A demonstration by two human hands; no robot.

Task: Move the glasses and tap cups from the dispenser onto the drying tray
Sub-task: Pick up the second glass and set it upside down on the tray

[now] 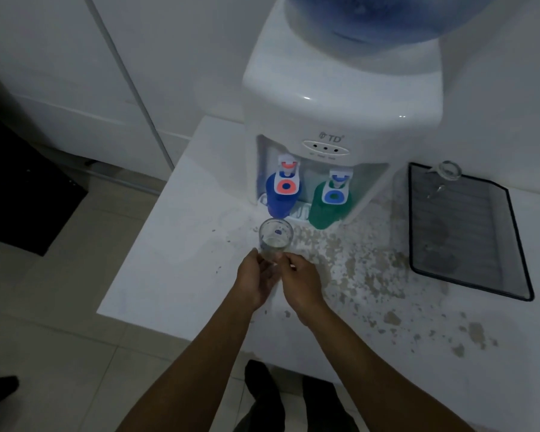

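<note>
A clear drinking glass point(275, 236) stands upright in front of the white water dispenser point(340, 120). My left hand point(258, 279) and my right hand point(301, 282) both wrap its lower part from either side. Under the red tap sits a blue cup point(281, 198); under the blue tap sits a green cup point(328, 207). To the right lies the dark-rimmed drying tray point(468, 275), with another clear glass point(448, 171) at its far corner.
The white counter point(175, 260) has peeling, speckled patches in front of the dispenser and toward the right. Its left edge drops to a tiled floor with a black mat point(22, 198). A blue water bottle point(387, 17) tops the dispenser. My shoes point(262, 388) show below.
</note>
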